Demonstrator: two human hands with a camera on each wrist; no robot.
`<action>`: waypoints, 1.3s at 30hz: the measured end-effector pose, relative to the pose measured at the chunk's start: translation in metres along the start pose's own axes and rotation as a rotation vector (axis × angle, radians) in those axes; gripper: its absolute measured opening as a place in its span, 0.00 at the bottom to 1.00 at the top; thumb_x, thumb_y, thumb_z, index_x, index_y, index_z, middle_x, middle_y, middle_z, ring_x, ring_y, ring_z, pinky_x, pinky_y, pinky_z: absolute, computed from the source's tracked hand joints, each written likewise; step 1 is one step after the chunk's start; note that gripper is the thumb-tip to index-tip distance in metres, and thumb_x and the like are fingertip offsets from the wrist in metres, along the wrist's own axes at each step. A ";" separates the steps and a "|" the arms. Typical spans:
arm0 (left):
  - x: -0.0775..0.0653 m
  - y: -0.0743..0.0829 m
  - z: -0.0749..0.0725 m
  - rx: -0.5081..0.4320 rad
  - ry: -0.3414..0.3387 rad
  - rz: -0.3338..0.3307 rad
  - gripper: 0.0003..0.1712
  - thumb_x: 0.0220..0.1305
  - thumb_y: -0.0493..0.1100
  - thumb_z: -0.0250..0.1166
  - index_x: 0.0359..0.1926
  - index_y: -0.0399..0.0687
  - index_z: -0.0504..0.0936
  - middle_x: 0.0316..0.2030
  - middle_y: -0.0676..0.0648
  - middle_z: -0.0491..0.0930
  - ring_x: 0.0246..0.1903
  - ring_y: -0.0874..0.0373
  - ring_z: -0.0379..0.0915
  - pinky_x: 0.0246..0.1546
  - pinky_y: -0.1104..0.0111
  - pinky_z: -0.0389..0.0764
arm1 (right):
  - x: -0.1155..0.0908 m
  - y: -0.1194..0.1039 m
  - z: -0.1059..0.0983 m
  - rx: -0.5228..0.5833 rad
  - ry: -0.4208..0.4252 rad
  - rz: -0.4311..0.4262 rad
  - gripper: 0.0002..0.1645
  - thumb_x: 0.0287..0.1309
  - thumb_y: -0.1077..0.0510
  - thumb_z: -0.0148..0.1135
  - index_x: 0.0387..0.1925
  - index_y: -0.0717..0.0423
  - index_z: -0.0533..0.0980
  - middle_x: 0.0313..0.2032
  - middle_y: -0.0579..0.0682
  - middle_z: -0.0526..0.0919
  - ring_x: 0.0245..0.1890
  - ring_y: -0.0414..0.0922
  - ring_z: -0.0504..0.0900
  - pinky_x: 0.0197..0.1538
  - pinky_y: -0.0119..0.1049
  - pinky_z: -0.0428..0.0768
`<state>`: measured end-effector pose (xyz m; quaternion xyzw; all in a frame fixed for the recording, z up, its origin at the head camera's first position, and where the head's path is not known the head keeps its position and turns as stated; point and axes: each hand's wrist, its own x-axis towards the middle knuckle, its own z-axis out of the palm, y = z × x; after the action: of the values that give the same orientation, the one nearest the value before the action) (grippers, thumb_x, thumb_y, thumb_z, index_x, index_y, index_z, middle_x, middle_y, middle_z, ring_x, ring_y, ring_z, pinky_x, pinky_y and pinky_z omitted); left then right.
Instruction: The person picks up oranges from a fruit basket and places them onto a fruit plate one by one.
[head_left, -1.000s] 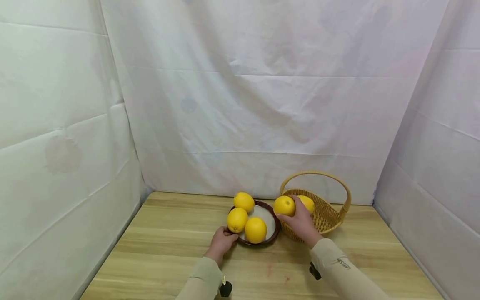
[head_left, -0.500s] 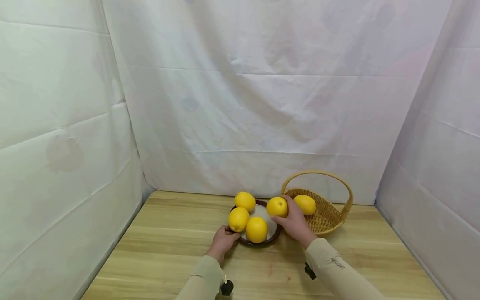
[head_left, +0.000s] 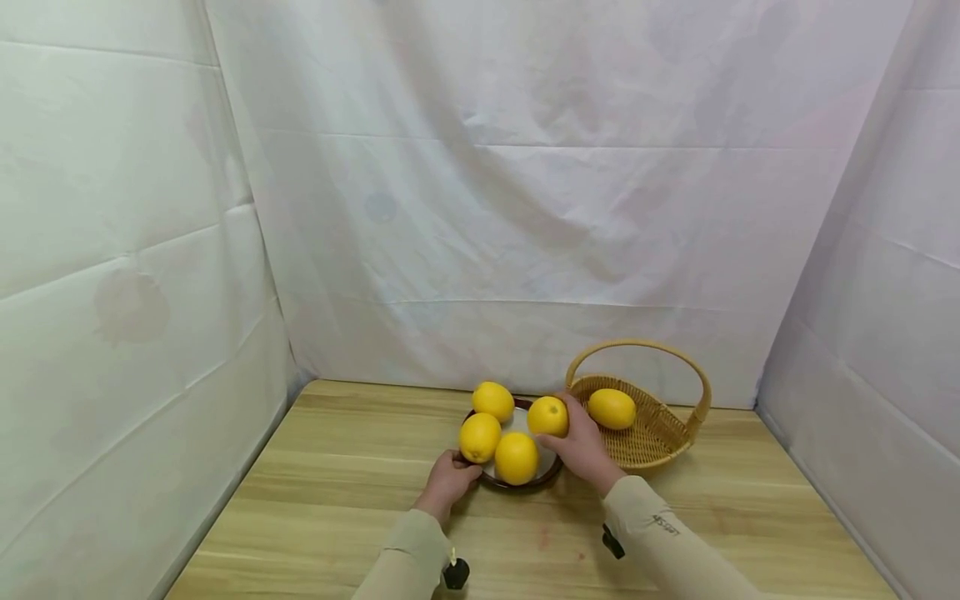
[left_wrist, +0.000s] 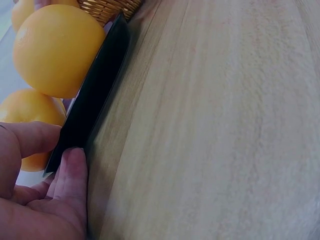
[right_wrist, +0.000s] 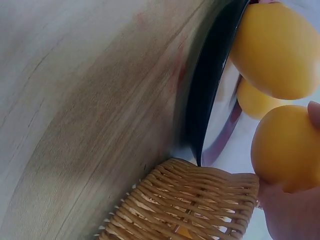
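Note:
My right hand (head_left: 587,450) grips a yellow-orange orange (head_left: 547,416) over the right side of a round plate with a dark brown rim (head_left: 546,478). In the right wrist view this orange (right_wrist: 285,147) overlaps the plate's far part, just above the basket's edge. Three more oranges sit on the plate: one at the back (head_left: 492,402), one at the left (head_left: 480,437), one at the front (head_left: 517,458). My left hand (head_left: 448,482) pinches the plate's left rim, thumb above and fingers beneath in the left wrist view, where the plate's dark side (left_wrist: 95,90) shows.
A wicker basket (head_left: 663,433) with a tall arched handle stands right beside the plate. Another orange (head_left: 612,408) lies inside it. White cloth (head_left: 480,217) hangs behind the wooden table (head_left: 337,467) and along both sides.
My right hand has carried its orange leftward from the basket's near edge to over the plate. The left hand keeps its hold on the rim.

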<state>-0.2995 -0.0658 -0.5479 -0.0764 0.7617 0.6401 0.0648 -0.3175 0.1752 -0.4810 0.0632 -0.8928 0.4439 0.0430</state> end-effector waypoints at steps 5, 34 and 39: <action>0.001 0.000 0.000 0.004 0.002 0.001 0.24 0.63 0.35 0.66 0.56 0.28 0.70 0.43 0.37 0.79 0.38 0.56 0.78 0.41 0.66 0.83 | 0.001 -0.001 0.002 0.013 -0.007 0.003 0.49 0.60 0.54 0.72 0.75 0.54 0.57 0.66 0.57 0.71 0.59 0.54 0.76 0.58 0.54 0.78; -0.006 0.003 -0.003 -0.007 -0.019 0.029 0.25 0.65 0.36 0.66 0.57 0.26 0.69 0.44 0.35 0.79 0.40 0.54 0.79 0.43 0.63 0.84 | 0.014 -0.005 0.020 0.085 -0.011 0.055 0.46 0.63 0.52 0.69 0.75 0.57 0.57 0.64 0.60 0.73 0.59 0.56 0.77 0.59 0.55 0.78; -0.005 0.002 -0.002 -0.023 -0.021 0.023 0.24 0.65 0.35 0.66 0.57 0.26 0.70 0.44 0.35 0.79 0.40 0.54 0.79 0.44 0.63 0.84 | 0.017 -0.005 0.022 0.090 -0.025 0.064 0.46 0.63 0.51 0.69 0.75 0.56 0.57 0.63 0.60 0.73 0.57 0.55 0.78 0.57 0.54 0.79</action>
<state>-0.2950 -0.0674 -0.5445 -0.0618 0.7546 0.6501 0.0643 -0.3341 0.1536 -0.4879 0.0421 -0.8740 0.4839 0.0147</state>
